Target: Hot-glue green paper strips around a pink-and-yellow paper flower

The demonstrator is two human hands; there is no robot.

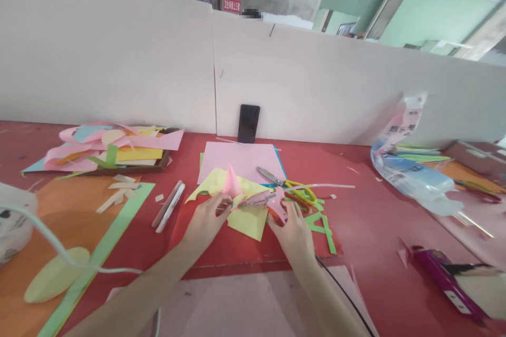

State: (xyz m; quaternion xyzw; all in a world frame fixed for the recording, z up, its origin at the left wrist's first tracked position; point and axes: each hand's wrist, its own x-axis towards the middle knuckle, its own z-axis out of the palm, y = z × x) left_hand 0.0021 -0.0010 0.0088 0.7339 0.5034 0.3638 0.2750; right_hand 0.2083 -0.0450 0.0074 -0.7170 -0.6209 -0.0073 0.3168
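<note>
Pink glue gun aimed at a pink paper cone

The person's left hand (207, 217) comes in from the lower left, forearm slanting up and inward, its thumb and fingertips pinched at the base of a small pink folded-paper cone (231, 182). The right hand (294, 225) reaches up from the lower right, wrist bent inward, its fingers curled around a pink plastic glue gun (275, 203).

The gun's nozzle points left, toward the left fingertips, and its long axis runs roughly across the table. The cone stands near upright, tip away from the person. Both are at the middle of the work area, above crumpled pale-yellow paper (248, 222). A clear glue stick (334, 186) juts rightward from the gun's back (it passes over the scissors), and a black cord (343, 292) trails toward the lower right.

Just beyond the right hand lie yellow-handled metal scissors (313, 197), with bright green paper strips (329, 234) beside them. Farther out are a flat pale-pink sheet (241, 159), two slim pens (169, 208) on the left, a brown tray (152, 168) heaped with coloured paper, and a black phone (249, 124) leaning against the white partition (316, 84).
</note>
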